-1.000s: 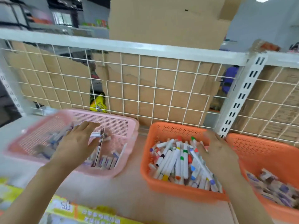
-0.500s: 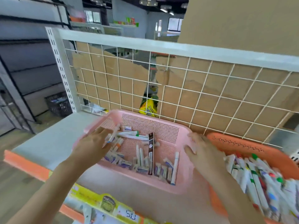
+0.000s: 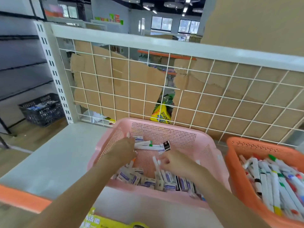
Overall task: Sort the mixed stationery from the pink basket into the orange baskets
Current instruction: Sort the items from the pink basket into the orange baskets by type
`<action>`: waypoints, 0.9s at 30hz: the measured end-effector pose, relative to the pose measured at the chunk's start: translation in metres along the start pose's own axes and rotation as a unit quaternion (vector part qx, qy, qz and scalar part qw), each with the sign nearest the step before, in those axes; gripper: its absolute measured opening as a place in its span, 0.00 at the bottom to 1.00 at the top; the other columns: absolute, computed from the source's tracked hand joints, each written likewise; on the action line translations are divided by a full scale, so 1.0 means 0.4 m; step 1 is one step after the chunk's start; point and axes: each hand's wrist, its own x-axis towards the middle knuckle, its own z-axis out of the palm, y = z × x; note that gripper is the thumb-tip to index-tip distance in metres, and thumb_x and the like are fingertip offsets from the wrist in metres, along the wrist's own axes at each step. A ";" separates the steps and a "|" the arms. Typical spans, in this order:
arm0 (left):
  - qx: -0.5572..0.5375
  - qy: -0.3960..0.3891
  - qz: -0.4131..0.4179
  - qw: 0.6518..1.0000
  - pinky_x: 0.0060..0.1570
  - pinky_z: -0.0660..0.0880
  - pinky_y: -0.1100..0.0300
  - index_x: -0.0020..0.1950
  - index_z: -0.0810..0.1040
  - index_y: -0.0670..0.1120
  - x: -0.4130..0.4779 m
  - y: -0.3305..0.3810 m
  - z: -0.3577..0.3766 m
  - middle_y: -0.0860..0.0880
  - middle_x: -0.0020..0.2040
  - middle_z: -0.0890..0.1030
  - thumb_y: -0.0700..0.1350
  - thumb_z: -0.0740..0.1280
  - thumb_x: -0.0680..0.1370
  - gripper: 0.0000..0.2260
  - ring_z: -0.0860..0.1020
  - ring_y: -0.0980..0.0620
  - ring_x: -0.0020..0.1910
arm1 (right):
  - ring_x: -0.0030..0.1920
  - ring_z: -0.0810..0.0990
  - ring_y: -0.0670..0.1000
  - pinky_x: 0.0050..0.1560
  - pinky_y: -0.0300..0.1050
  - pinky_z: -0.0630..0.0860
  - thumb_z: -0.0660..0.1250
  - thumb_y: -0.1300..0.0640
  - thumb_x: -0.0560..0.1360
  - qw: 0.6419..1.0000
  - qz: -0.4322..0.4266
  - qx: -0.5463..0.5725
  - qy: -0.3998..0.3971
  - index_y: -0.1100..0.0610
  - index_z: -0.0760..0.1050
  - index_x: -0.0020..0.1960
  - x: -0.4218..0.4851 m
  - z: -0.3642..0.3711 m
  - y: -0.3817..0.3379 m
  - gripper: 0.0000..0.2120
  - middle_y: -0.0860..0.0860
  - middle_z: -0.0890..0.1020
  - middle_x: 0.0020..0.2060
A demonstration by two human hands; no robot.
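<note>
Small boxes (image 3: pixel 144 180) lie along the near wall of the pink basket (image 3: pixel 164 130). At its centre the right hand (image 3: pixel 176 162) pinches a white marker (image 3: pixel 156 165). The left hand (image 3: pixel 125 148) curls over loose markers (image 3: pixel 143 144) far-left; whether it grips one cannot be told. The orange basket (image 3: pixel 256 145), right, holds a marker pile (image 3: pixel 269 181).

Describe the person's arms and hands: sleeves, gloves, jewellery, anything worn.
Both forearms are bare, and no sleeve reaches into view on either arm. The left hand and right hand wear no gloves. No watch, bracelet or ring shows on the wrists or fingers. The fingertips are too blurred to tell anything about the nails.
</note>
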 end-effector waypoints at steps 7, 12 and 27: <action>-0.029 0.005 -0.018 0.999 0.50 0.79 0.55 0.69 0.63 0.41 0.063 -0.016 0.046 0.42 0.61 0.73 0.39 0.61 0.79 0.20 0.78 0.47 0.52 | 0.31 0.67 0.47 0.30 0.41 0.62 0.65 0.49 0.75 0.985 0.044 -0.158 -0.046 0.52 0.61 0.32 0.049 0.022 -0.013 0.18 0.48 0.68 0.30; -0.051 -0.034 -0.008 0.998 0.51 0.76 0.57 0.69 0.61 0.39 0.078 -0.010 0.052 0.40 0.62 0.69 0.36 0.58 0.79 0.18 0.77 0.46 0.53 | 0.29 0.64 0.46 0.30 0.40 0.59 0.64 0.48 0.75 0.983 0.048 -0.165 -0.062 0.48 0.57 0.31 0.059 0.020 -0.028 0.20 0.46 0.65 0.29; 0.167 -0.025 0.130 0.977 0.53 0.74 0.52 0.65 0.67 0.43 0.143 0.006 0.078 0.45 0.61 0.69 0.46 0.66 0.75 0.19 0.74 0.45 0.58 | 0.40 0.72 0.52 0.31 0.41 0.62 0.58 0.51 0.77 0.992 0.081 -0.080 -0.062 0.57 0.70 0.42 0.106 0.063 0.006 0.10 0.51 0.73 0.38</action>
